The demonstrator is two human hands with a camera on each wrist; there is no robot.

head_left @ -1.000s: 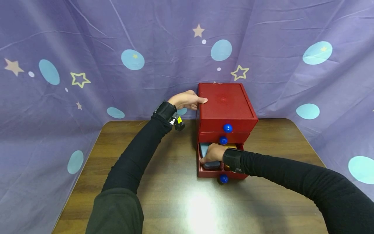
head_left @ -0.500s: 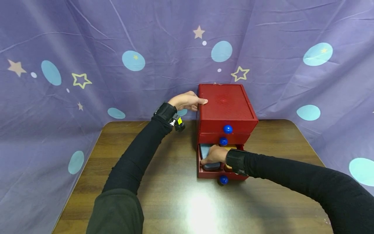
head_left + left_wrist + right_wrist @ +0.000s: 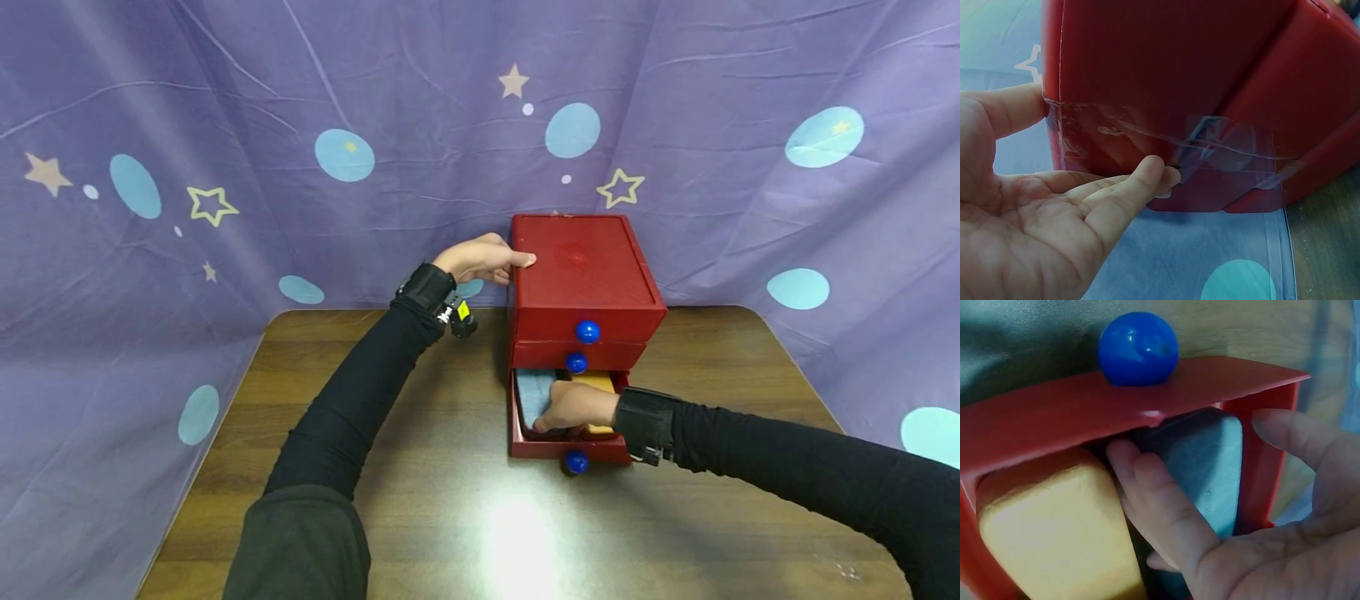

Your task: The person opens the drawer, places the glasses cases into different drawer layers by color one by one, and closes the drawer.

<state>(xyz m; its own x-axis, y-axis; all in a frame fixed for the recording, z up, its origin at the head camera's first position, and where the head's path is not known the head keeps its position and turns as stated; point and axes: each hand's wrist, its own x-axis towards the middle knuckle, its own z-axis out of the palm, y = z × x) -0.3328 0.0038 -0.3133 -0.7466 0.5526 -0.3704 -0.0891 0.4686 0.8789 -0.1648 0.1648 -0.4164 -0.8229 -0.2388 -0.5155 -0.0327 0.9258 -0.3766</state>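
Observation:
A red drawer cabinet (image 3: pixel 585 258) stands at the back of the table with its bottom drawer (image 3: pixel 540 451) pulled out. My left hand (image 3: pixel 480 258) rests against the cabinet's left side, thumb over the top edge; in the left wrist view its extended fingers touch the taped side panel. Inside the drawer my right hand (image 3: pixel 581 406) reaches over a blue-grey rounded block (image 3: pixel 1210 469). Its fingers lie between that block and a yellow rounded block (image 3: pixel 1060 525), while the thumb stays apart from the blue-grey one. Part of the blue-grey block is hidden behind the fingers.
Blue round knobs mark the drawer fronts, the lowest knob (image 3: pixel 577 462) facing me. Two upper drawers are shut. Wooden table (image 3: pixel 420 483) surface surrounds the cabinet, and a purple patterned curtain (image 3: pixel 420 108) hangs behind.
My right hand has shifted right inside the drawer, its thumb leaving the drawer's left edge and uncovering more of the blue-grey block. My left hand keeps its place on the cabinet.

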